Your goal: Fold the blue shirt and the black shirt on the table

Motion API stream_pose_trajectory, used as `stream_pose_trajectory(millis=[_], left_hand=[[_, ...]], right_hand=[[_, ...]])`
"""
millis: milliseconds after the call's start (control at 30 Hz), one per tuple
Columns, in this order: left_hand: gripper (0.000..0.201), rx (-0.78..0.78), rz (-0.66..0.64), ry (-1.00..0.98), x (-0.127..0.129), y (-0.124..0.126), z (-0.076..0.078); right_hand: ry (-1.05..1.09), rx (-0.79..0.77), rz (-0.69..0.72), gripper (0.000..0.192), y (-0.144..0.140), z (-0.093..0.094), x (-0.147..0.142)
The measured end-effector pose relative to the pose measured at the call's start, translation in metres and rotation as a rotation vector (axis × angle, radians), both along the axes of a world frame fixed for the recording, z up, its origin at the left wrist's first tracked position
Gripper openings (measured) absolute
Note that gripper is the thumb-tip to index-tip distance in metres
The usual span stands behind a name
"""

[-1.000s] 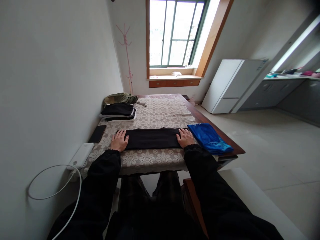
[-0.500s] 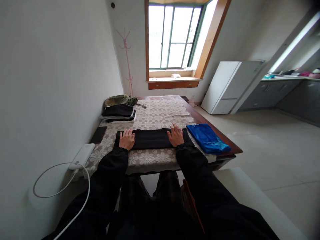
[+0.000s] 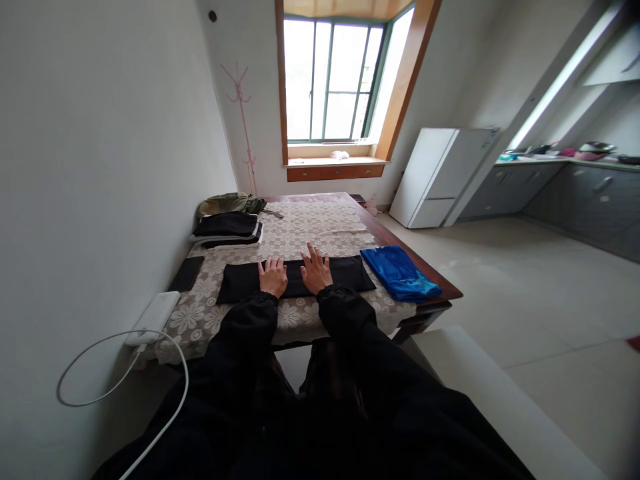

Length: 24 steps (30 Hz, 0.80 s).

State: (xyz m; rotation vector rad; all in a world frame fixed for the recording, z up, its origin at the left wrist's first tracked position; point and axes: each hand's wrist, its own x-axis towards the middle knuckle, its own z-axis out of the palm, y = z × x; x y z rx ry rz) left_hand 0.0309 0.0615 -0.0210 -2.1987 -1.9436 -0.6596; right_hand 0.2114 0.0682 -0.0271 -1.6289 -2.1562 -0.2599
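Note:
A long strip of folded black cloth (image 3: 347,272) lies across the near part of the table, on the lace tablecloth (image 3: 325,217). My left hand (image 3: 273,276) rests on it left of the middle, fingers stretched out. Close beside it, my right hand (image 3: 316,271) lies on the same cloth with its fingers spread. Both palms face down, and neither hand grips anything. Parts of the cloth are hidden under my hands. To its right sits a folded blue cloth (image 3: 400,273) near the table's right edge.
At the back left are a stack of folded black and white fabric (image 3: 227,228) and an olive-green bag (image 3: 230,203). A dark flat object (image 3: 187,273) and a white power bank (image 3: 153,319) with a looping cable (image 3: 183,393) lie by the left wall. The wooden table edge (image 3: 447,291) runs along the right.
My hands have slid inward along the black cloth, from near its two ends to close together around the middle. The camera view has turned slightly right.

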Motion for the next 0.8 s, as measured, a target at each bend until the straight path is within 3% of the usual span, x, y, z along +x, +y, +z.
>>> stream_pose_trajectory(millis=[200, 467, 800], left_hand=[[0.047, -0.009, -0.056, 0.026, 0.011, 0.000, -0.006], [0.045, -0.078, -0.033, -0.047, 0.033, 0.000, -0.009], [0.046, -0.115, -0.063, -0.044, 0.029, -0.005, -0.007]], right_hand=[[0.024, -0.097, 0.011, 0.055, 0.000, -0.012, -0.016], [0.057, -0.198, -0.003, 0.051, 0.002, -0.016, -0.032], [0.035, -0.229, -0.009, 0.053, -0.005, -0.015, -0.031]])
